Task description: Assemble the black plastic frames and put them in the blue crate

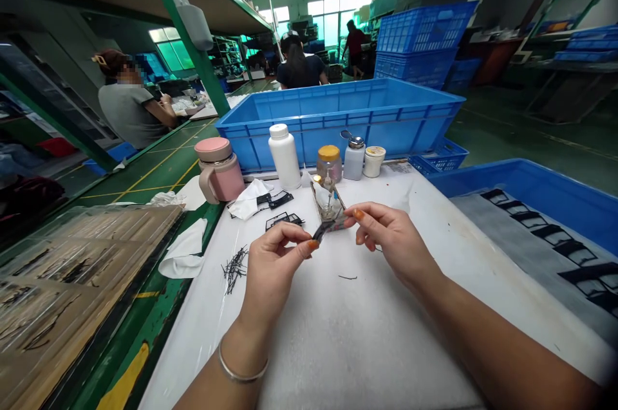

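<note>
Between thumb and fingers, my left hand [279, 254] pinches a small black plastic part [322, 228] above the white worktop. At the far end of that part, the thumb and index finger of my right hand [386, 231] are pressed together; whatever they hold is too small to make out. Just behind the hands sits a small open box [330, 204] with little tools and bottles in it. Black frame-like parts [286, 221] lie beyond my left hand. A pile of thin black strips [235, 270] is to its left, and one loose strip [347, 277] lies below the hands.
Along the back stand a pink mug [219, 172], a white bottle [284, 158], an orange-lidded jar [329, 163], a pump bottle [354, 160] and a large blue crate [338, 120]. At right, a blue bin [541, 172] holds black parts. Several people are farther off.
</note>
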`<state>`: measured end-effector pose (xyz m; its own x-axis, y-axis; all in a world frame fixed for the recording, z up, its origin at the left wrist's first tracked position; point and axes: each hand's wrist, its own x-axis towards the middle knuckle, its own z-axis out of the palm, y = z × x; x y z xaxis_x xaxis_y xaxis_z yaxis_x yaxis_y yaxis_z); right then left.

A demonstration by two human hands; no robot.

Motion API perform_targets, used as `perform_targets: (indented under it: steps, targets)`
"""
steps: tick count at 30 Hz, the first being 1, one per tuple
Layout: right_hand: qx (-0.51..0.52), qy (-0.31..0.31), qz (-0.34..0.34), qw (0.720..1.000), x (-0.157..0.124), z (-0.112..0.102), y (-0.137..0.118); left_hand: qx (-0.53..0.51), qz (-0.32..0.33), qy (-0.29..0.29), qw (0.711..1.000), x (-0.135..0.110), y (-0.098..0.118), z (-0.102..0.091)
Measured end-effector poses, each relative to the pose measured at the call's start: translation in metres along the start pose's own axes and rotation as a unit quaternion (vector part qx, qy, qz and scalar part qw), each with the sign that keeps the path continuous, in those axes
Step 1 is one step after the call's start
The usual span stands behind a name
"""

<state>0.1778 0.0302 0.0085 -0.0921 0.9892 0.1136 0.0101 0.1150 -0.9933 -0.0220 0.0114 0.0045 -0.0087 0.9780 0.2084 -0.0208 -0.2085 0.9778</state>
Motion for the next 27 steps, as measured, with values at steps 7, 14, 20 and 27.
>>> perform_targets:
  steps: [7,14,20,27]
  targets:
    - [-0.018,-0.109,0.006,0.994,-0.005,0.012,0.001,-0.210,-0.190,-0.064,0.957,0.004,-0.007,0.009]
    - [-0.019,-0.124,0.030,0.992,-0.002,0.002,-0.005,-0.137,-0.181,-0.150,0.962,0.002,-0.007,0.013]
    - [-0.118,-0.163,0.048,0.978,-0.002,-0.009,-0.010,-0.094,-0.166,-0.149,0.970,0.003,-0.010,0.009]
    - [-0.190,-0.143,0.014,0.971,-0.005,-0.011,-0.014,-0.027,-0.152,-0.169,0.973,0.002,-0.006,0.008]
